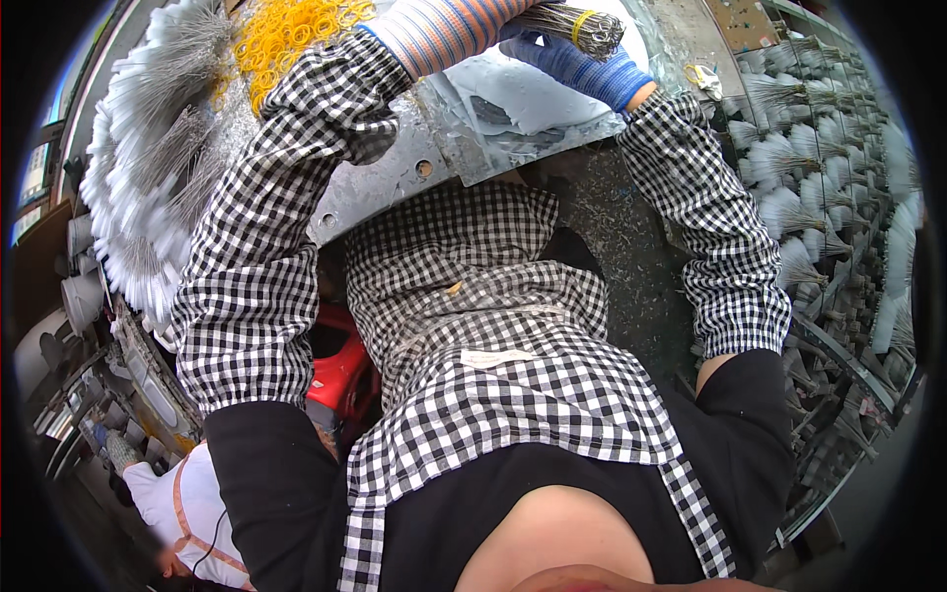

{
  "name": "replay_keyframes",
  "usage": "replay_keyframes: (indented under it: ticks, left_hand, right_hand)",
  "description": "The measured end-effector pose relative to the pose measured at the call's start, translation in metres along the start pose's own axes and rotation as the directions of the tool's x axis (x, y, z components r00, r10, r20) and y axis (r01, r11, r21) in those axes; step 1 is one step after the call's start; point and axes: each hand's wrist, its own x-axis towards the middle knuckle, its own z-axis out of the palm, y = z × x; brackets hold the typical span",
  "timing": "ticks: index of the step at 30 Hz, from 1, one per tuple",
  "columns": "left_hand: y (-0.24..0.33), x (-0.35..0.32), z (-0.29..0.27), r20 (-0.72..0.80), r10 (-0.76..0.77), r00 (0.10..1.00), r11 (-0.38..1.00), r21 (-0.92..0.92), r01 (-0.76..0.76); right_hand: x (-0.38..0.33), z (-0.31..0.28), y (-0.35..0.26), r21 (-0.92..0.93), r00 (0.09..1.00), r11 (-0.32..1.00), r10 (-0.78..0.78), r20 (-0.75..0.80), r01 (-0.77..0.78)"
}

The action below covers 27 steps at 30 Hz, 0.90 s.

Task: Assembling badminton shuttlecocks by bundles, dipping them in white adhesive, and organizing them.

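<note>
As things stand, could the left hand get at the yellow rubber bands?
Probably yes: the pile of yellow rubber bands lies uncovered right beside the left arm's striped cuff; the hand itself is out of view.

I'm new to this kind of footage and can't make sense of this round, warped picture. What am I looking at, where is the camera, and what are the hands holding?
The camera sits on a person's head and looks down, so you see their own chest and checked apron; the wide lens bends everything near the rim. Both arms reach up to a metal work surface. The right hand, in a blue glove, grips a bundle of thin grey wires tied with a yellow band. The left hand is out of view past the top edge; only its striped cuff shows. A heap of yellow rubber bands lies on the surface. More bundles fan out in stacks at the left and right.
</note>
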Motion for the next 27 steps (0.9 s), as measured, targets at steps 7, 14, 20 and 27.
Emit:
replay_keyframes:
  ticks: [7, 14, 20, 27]
  left_hand:
    - [0.004, 0.006, -0.006, -0.052, 0.075, 0.996, 0.982, 0.176, -0.065]
    - [0.001, 0.005, 0.012, -0.092, 0.033, 0.995, 0.998, -0.051, -0.037]
    - [-0.028, -0.002, 0.013, -0.082, -0.497, 0.864, 0.580, -0.772, 0.260]
    - [-0.036, 0.002, 0.000, -0.073, -0.753, 0.655, 0.396, -0.844, 0.361]
  right_hand:
    - [-0.004, -0.005, -0.001, 0.195, 0.992, 0.973, 0.125, 0.001, -0.122]
    - [-0.026, 0.029, 0.035, 0.063, 0.981, 0.981, 0.176, 0.079, -0.181]
    - [0.021, -0.061, -0.048, 0.129, 0.932, 0.928, 0.359, -0.056, -0.350]
    - [0.039, -0.090, -0.090, 0.314, 0.957, 0.906, 0.288, 0.034, -0.284]
